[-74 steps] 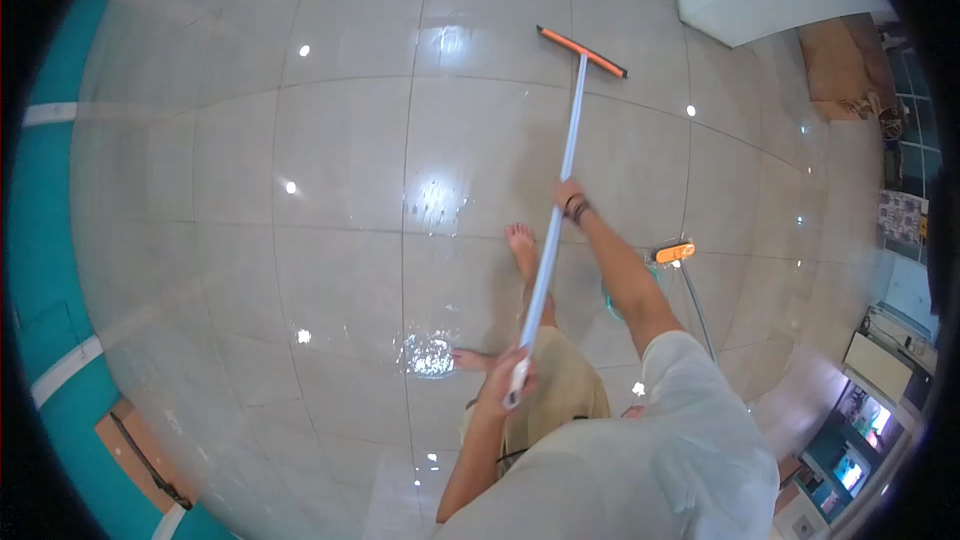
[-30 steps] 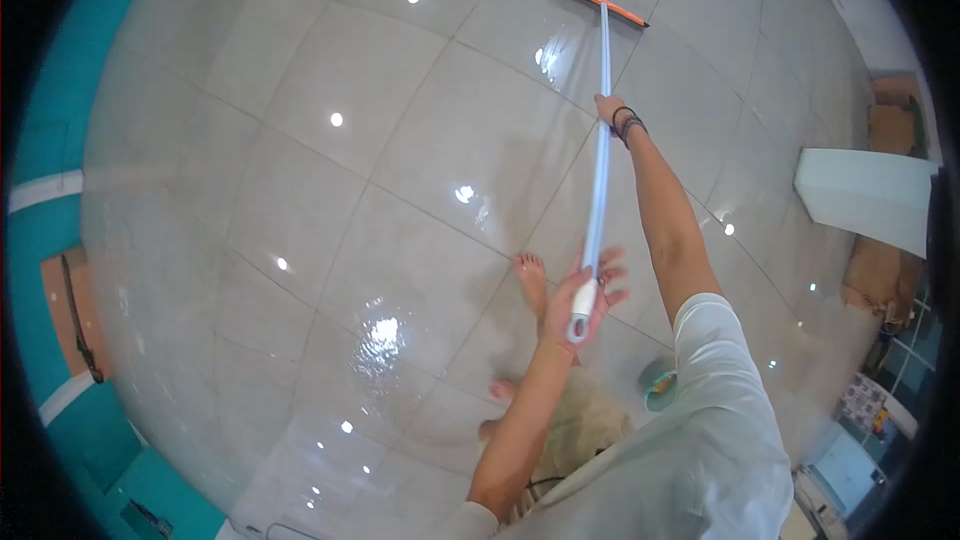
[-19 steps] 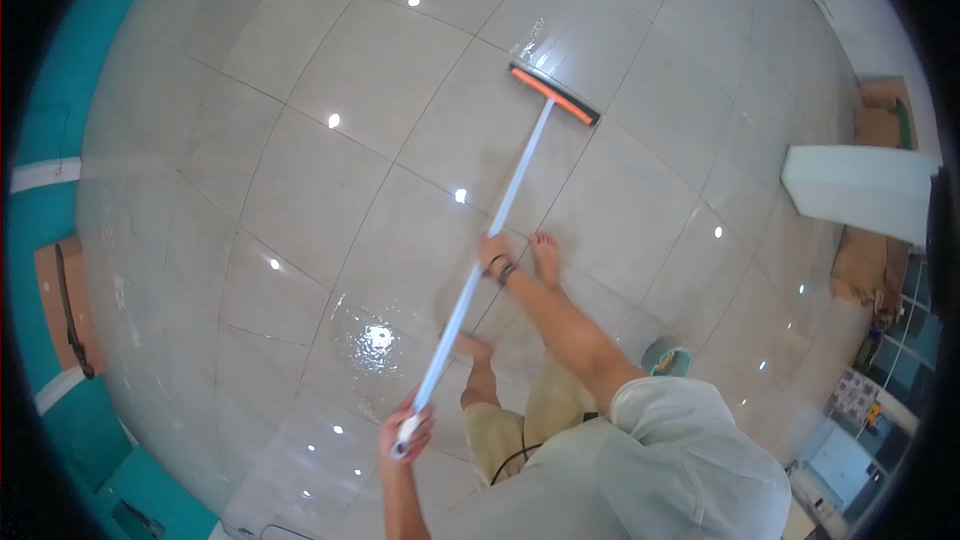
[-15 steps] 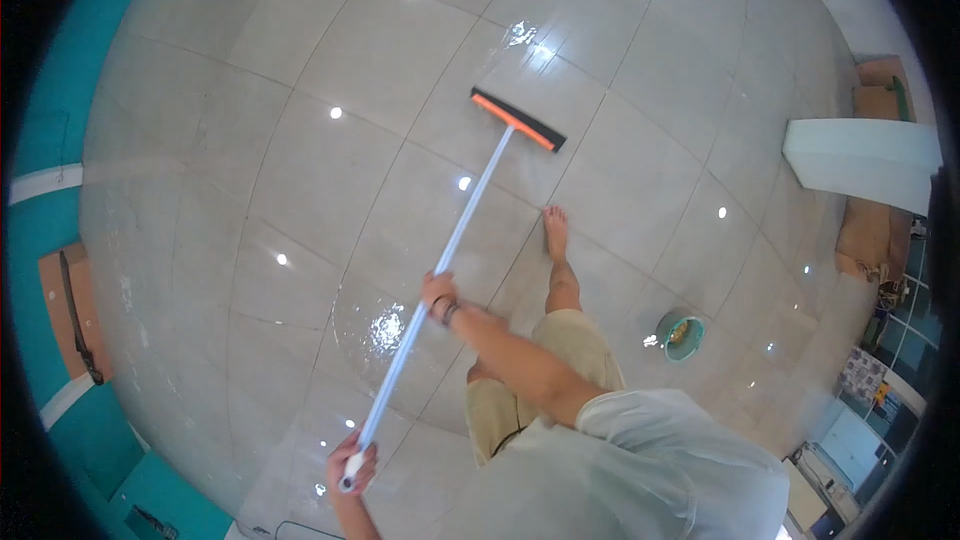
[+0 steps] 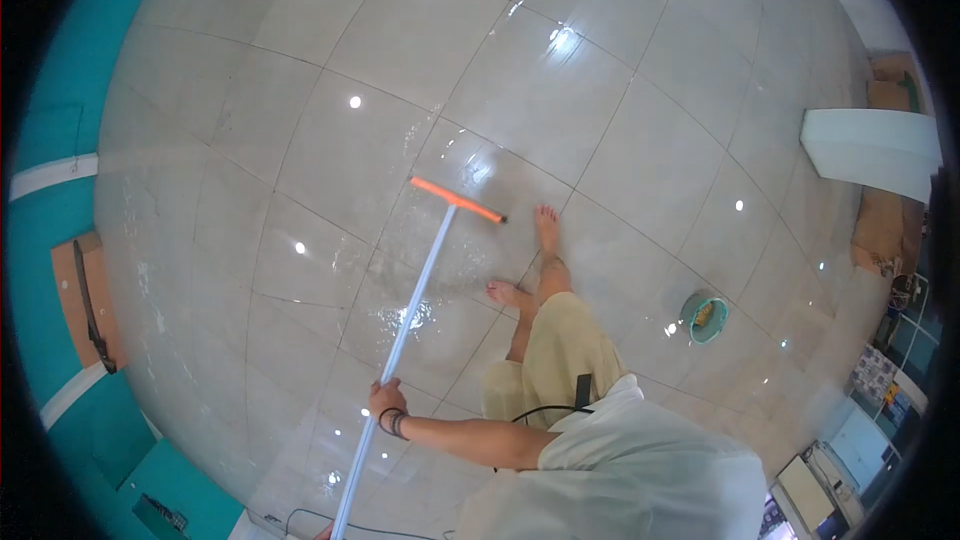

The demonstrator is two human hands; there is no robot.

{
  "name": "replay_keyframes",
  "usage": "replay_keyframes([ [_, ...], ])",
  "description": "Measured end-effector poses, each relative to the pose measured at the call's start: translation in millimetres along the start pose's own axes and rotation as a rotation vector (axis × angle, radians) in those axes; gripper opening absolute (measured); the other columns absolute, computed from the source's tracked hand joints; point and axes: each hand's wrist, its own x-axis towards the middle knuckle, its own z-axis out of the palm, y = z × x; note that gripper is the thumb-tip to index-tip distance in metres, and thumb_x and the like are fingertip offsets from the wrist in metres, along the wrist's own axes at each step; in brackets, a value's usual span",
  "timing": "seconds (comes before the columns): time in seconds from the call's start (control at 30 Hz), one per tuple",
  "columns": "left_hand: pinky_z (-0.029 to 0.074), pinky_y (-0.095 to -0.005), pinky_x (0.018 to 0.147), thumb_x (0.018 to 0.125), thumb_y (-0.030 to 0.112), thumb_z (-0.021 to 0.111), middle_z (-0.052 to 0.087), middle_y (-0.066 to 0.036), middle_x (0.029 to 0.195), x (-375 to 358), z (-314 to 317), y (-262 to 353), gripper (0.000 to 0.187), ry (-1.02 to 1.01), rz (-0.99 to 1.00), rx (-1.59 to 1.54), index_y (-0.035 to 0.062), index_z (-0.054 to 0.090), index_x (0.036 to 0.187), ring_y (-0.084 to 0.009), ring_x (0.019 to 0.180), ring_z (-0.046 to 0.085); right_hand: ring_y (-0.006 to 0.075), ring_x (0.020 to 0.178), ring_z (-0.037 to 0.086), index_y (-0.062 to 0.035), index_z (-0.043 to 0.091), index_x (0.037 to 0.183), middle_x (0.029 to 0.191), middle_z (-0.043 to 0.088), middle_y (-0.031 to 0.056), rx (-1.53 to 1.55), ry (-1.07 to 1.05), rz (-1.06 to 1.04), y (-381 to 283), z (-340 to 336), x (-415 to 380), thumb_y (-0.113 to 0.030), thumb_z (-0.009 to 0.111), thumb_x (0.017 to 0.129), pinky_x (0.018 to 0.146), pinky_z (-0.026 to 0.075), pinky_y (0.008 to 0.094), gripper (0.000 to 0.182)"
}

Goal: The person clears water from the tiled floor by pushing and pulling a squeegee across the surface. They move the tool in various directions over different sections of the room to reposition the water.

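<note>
A long-handled floor squeegee has an orange head with a dark edge (image 5: 458,200), lying on the wet tiles left of the bare feet. Its pale pole (image 5: 410,315) slants down to the bottom edge. My right hand (image 5: 388,400), with dark bands at the wrist, is closed around the lower part of the pole. Only a sliver of my left hand (image 5: 325,532) shows at the bottom edge, against the pole near its end; the rest is cut off. Water glistens on the floor around the pole and beyond the head.
A small green tub (image 5: 704,318) with yellowish contents stands on the floor to the right. A white panel (image 5: 868,148) and cardboard (image 5: 880,225) are at the far right. Teal walls (image 5: 50,285) line the left, and a cable (image 5: 350,523) lies at the bottom.
The squeegee head has come nearer and moved left. Both hands have moved down and back with the pole, my left mostly out of frame. A second foot now shows.
</note>
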Motion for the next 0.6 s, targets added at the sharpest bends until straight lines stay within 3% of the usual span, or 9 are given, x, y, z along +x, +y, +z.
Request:
replay_keyframes([
  [0.07, 0.029, -0.0181, 0.029, 0.074, 0.021, 0.049, 0.041, -0.001, 0.05, 102.8, -141.8, -30.1, 0.03, -0.107, 0.255, 0.57, -0.0028, 0.045, 0.091, -0.0086, 0.034, 0.037, 0.0376, 0.069, 0.054, 0.0041, 0.03, 0.096, 0.072, 0.055, 0.0235, 0.009, 0.058, -0.027, -8.7, -30.6, 12.0, -0.032, 0.038, 0.077, 0.059, 0.044, 0.0434, 0.042],
  [0.13, 0.029, -0.0229, 0.023, 0.072, 0.008, 0.043, 0.043, -0.014, 0.056, 83.1, 98.7, 37.2, 0.054, -0.662, 0.08, 0.12, -0.0028, 0.019, 0.121, -0.0145, 0.029, 0.037, 0.0372, 0.067, 0.054, 0.0029, 0.032, 0.096, 0.07, 0.054, 0.0227, 0.041, 0.143, -0.074, -18.8, -70.7, 53.4, -0.033, 0.039, 0.078, 0.057, 0.044, 0.0433, 0.04],
  [0.3, 0.029, -0.0198, 0.024, 0.072, 0.007, 0.047, 0.042, -0.009, 0.055, 186.5, 328.8, 28.3, 0.051, -0.702, -0.003, -0.112, -0.0019, 0.026, 0.118, -0.0121, 0.03, 0.037, 0.0367, 0.074, 0.053, 0.0046, 0.044, 0.085, 0.078, 0.054, 0.024, 0.01, 0.492, -0.186, -97.1, -261.4, 202.1, -0.036, 0.04, 0.077, 0.062, 0.043, 0.0429, 0.041],
  [0.33, 0.031, -0.0196, 0.024, 0.074, 0.007, 0.044, 0.041, -0.008, 0.056, 190.4, 383.2, 22.6, 0.046, -0.676, -0.002, -0.218, 0.0008, 0.028, 0.116, -0.0113, 0.033, 0.038, 0.0361, 0.079, 0.053, 0.0047, 0.045, 0.086, 0.082, 0.053, 0.0241, -0.082, 0.5, -0.225, -113.9, -304.6, 241.4, -0.036, 0.039, 0.078, 0.066, 0.043, 0.0428, 0.042],
  [0.37, 0.03, -0.0201, 0.023, 0.076, 0.008, 0.041, 0.039, -0.008, 0.063, 188.6, 439.0, 23.5, 0.044, -0.865, -0.027, -0.225, 0.0014, 0.026, 0.117, -0.0114, 0.032, 0.035, 0.0367, 0.078, 0.053, 0.0052, 0.045, 0.087, 0.081, 0.054, 0.0226, -0.491, 0.52, -0.312, -156.7, -365.5, 217.3, -0.036, 0.04, 0.077, 0.066, 0.043, 0.0424, 0.043],
  [0.4, 0.03, -0.02, 0.024, 0.077, 0.008, 0.04, 0.039, -0.008, 0.064, 189.7, 479.6, 19.0, 0.039, -0.896, -0.081, -0.316, 0.0012, 0.029, 0.113, -0.0115, 0.033, 0.035, 0.0365, 0.077, 0.053, 0.0061, 0.046, 0.087, 0.083, 0.054, 0.0224, -0.131, 0.487, -0.267, -162.1, -390.7, 257.1, -0.035, 0.04, 0.077, 0.068, 0.042, 0.042, 0.043],
  [0.43, 0.03, -0.02, 0.024, 0.077, 0.008, 0.039, 0.039, -0.008, 0.064, 189.3, 503.9, 15.6, 0.033, -0.926, -0.13, -0.412, 0.0011, 0.031, 0.109, -0.0117, 0.033, 0.035, 0.0365, 0.077, 0.053, 0.0061, 0.046, 0.087, 0.083, 0.054, 0.0224, -0.133, 0.489, -0.259, -165.9, -398.1, 254.2, -0.035, 0.04, 0.077, 0.068, 0.042, 0.042, 0.043],
  [0.53, 0.029, -0.0198, 0.025, 0.078, 0.01, 0.039, 0.039, -0.008, 0.064, 181.9, 481.6, 12.9, 0.024, -0.83, -0.091, -0.32, 0.0026, 0.035, 0.1, -0.0111, 0.032, 0.034, 0.0352, 0.067, 0.056, 0.005, 0.043, 0.093, 0.08, 0.055, 0.0238, -0.328, 0.586, -0.34, -168.2, -399.1, 242.2, -0.035, 0.038, 0.077, 0.058, 0.046, 0.0403, 0.043],
  [0.6, 0.027, -0.0202, 0.024, 0.078, 0.01, 0.038, 0.038, -0.007, 0.06, 156.9, 428.9, 12.2, 0.022, -0.786, -0.129, -0.337, 0.003, 0.035, 0.098, -0.0105, 0.031, 0.033, 0.0355, 0.065, 0.055, 0.0036, 0.041, 0.093, 0.075, 0.055, 0.0223, -0.236, 0.53, -0.293, -103.9, -322.9, 260.0, -0.036, 0.039, 0.077, 0.056, 0.045, 0.0423, 0.043],
])
